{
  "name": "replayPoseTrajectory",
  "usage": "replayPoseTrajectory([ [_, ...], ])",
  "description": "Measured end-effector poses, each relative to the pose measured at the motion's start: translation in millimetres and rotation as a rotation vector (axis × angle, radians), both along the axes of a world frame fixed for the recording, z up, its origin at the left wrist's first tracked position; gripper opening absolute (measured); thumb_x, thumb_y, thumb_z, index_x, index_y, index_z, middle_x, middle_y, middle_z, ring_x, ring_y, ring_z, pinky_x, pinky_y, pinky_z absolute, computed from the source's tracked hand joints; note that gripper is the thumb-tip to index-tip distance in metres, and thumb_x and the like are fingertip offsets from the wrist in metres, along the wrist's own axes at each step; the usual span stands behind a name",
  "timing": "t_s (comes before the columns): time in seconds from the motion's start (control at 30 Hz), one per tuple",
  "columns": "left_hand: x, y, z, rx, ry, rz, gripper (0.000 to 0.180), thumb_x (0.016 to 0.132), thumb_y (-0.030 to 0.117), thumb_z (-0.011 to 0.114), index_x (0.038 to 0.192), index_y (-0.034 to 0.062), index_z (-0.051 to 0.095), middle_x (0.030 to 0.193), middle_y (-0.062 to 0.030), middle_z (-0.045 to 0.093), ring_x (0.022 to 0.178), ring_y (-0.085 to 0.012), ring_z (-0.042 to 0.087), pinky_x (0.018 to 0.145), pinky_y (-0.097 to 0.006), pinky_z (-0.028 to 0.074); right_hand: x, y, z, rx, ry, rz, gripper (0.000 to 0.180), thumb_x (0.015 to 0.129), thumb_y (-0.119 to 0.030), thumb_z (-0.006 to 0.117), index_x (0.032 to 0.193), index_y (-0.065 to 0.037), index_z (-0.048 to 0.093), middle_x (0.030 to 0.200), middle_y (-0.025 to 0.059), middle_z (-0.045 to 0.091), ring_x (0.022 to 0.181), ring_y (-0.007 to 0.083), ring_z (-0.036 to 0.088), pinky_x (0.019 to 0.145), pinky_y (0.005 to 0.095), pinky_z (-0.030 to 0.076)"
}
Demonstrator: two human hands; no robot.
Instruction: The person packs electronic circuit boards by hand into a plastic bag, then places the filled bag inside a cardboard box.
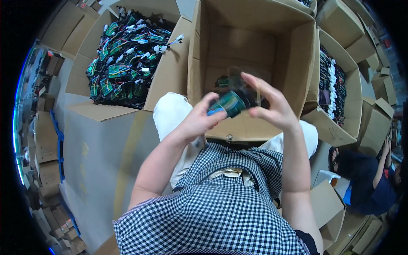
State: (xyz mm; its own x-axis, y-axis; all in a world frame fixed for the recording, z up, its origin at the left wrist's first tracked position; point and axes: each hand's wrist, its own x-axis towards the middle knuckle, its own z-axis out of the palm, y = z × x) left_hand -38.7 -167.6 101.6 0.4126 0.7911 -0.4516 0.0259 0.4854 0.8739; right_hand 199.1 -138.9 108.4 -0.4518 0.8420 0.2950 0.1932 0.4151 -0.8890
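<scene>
A green circuit board with dark cables hangs over the open mouth of a cardboard box between my knees. My left hand grips the board's left end between thumb and fingers, beside a bit of blue. On the other side, my right hand curves around the blurred black cables, its thumb and forefinger well apart. A thin, see-through smear rises above the cables; its kind cannot be made out. Deep inside the cardboard box, another green board shows partly behind my hands.
At the left, an open carton is heaped with green boards, wires and white connectors. A carton at the right holds rows of dark cables with white plugs. Another person sits low at the far right. Blue pallets edge the left side.
</scene>
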Motion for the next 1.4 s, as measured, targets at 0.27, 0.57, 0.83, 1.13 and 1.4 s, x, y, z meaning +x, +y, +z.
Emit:
replayPoseTrajectory([
  [0.27,-105,85,63,0.439,-0.305,0.684,0.037,0.09,0.022,0.057,0.115,-0.0025,0.046,0.091,-0.0148,0.057,0.077,-0.0222,0.056,0.073,-0.03,0.046,56,54,-12,-0.408,0.691,-0.573,0.029,0.088,-0.006,0.053,0.117,-0.001,0.051,0.098,0.0142,0.066,0.081,0.0165,0.065,0.066,0.0249,0.049],
  [0.57,-53,130,15,0.392,-0.473,0.649,0.021,0.089,0.009,0.054,0.109,0.0021,0.055,0.098,-0.0158,0.065,0.077,-0.0224,0.065,0.072,-0.033,0.052,-4,56,-231,-0.904,0.01,-0.413,0.035,0.084,-0.012,0.058,0.117,0.002,0.054,0.094,0.0118,0.066,0.078,0.0173,0.062,0.068,0.0268,0.048],
  [0.83,-7,184,-56,-0.096,-0.448,0.48,0.028,0.093,0.017,0.05,0.117,0.0024,0.05,0.104,-0.0128,0.061,0.083,-0.0181,0.06,0.074,-0.031,0.048,-70,80,-345,-0.599,-0.794,-0.245,0.044,0.081,-0.017,0.061,0.122,-0.006,0.053,0.119,0.0189,0.056,0.111,0.0339,0.053,0.093,0.0402,0.044],
  [1.13,-2,208,-59,-0.032,-0.489,0.342,0.037,0.095,0.017,0.04,0.123,-0.006,0.043,0.112,-0.0219,0.055,0.085,-0.0203,0.059,0.077,-0.029,0.045,-95,107,-421,-0.682,-0.907,-0.278,0.046,0.081,-0.032,0.056,0.119,-0.006,0.054,0.11,0.0157,0.061,0.107,0.0326,0.055,0.092,0.0448,0.039],
  [1.4,9,205,-61,0.001,-0.256,0.328,0.027,0.093,0.016,0.05,0.115,0.0001,0.051,0.106,-0.0144,0.061,0.083,-0.0147,0.061,0.072,-0.024,0.047,-80,99,-310,-1.005,-0.23,-0.331,0.026,0.085,-0.023,0.059,0.104,-0.006,0.062,0.084,0.0093,0.065,0.075,0.0201,0.061,0.065,0.0321,0.046],
])
